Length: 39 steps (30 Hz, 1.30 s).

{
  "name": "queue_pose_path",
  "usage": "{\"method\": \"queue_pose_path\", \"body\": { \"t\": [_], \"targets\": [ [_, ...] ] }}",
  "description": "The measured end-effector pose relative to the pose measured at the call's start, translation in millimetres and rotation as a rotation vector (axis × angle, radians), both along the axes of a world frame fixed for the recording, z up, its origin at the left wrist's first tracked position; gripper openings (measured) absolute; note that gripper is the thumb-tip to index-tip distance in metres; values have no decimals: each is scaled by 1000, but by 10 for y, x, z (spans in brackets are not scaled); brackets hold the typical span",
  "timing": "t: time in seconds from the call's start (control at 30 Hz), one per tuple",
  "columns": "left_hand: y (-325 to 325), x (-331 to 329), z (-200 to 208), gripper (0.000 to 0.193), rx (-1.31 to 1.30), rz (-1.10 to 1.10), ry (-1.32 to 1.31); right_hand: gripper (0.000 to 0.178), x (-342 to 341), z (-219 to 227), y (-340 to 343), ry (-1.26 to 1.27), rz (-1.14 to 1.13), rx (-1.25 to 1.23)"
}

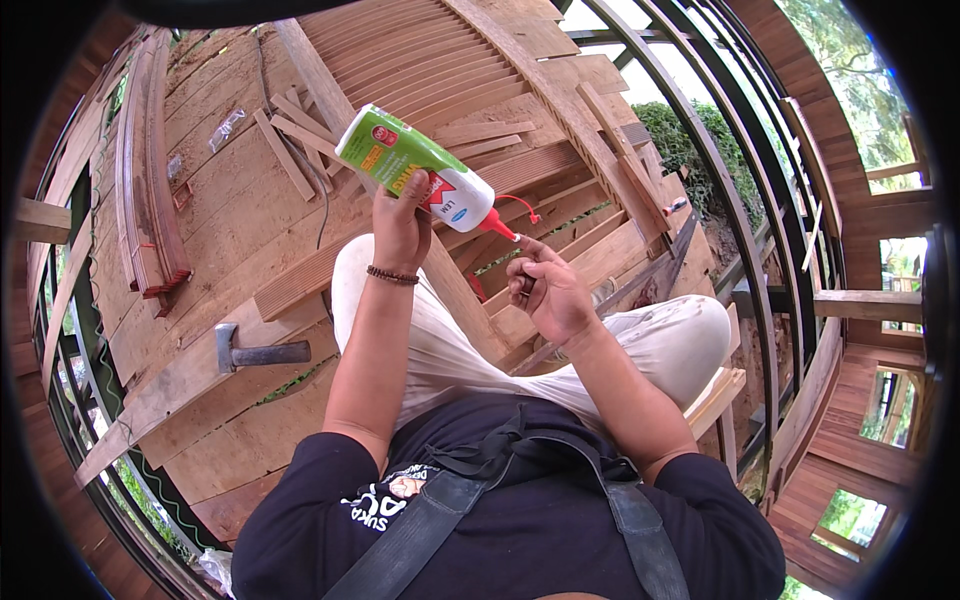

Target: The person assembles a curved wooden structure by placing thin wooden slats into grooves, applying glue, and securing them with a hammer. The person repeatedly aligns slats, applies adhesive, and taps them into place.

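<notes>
The squat plastic squeeze bottle (462, 207) is white, printed with a bright green band, yellow and white lettering, red patches and a small blue oval. Its tapered plastic nozzle (495, 224) is red with a whitish tip, and the thin looped plastic strap (520, 203) is red too. The beaded bracelet (393, 276) is dark brown. Off-white cloth trousers (665, 345) show greyish smudges; the navy-black T-shirt (290, 520) bears white lettering, beneath charcoal-grey fabric straps (430, 530). The short hammer (265, 352) is grey. Curved wooden slats (410, 55) make reddish-brown stripes above tan planks (230, 450).
</notes>
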<state>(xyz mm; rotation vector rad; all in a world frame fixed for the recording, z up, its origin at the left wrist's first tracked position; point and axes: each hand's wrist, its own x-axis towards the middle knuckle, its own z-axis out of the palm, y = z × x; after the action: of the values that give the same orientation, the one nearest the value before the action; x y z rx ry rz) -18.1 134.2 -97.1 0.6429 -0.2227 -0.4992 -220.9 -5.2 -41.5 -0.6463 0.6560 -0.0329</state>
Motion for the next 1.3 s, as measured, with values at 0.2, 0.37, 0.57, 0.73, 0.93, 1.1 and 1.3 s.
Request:
{"method": "queue_pose_path", "body": {
  "t": [0.2, 0.37, 0.57, 0.73, 0.93, 1.1, 1.3],
  "targets": [
    [-100, 53, -140, 36, 52, 154, 171, 39, 31, 30, -45, -57, -28, 40],
    [-77, 392, -398, 35, -79, 396, 533, 33, 573, -12, -542, 19, -76, -465],
    [-337, 418, -798, 39, 43, 425, 535, 54, 1271, -967, -1979, 327, 345, -1858],
    [-350, 378, -955, 39, 146, 493, 502, 67, 1907, -1173, -2313, 470, 547, -2150],
    [-295, 289, -930, 37, 187, 484, 553, 73, 2560, -1142, -2558, 612, 817, -2290],
    [-277, 249, -987, 36, 192, 483, 547, 70, 2850, -1350, -2764, 721, 998, -2427],
    [-301, 225, -872, 35, 213, 456, 568, 67, 2868, -1549, -2795, 759, 1053, -2629]
  ]
}}
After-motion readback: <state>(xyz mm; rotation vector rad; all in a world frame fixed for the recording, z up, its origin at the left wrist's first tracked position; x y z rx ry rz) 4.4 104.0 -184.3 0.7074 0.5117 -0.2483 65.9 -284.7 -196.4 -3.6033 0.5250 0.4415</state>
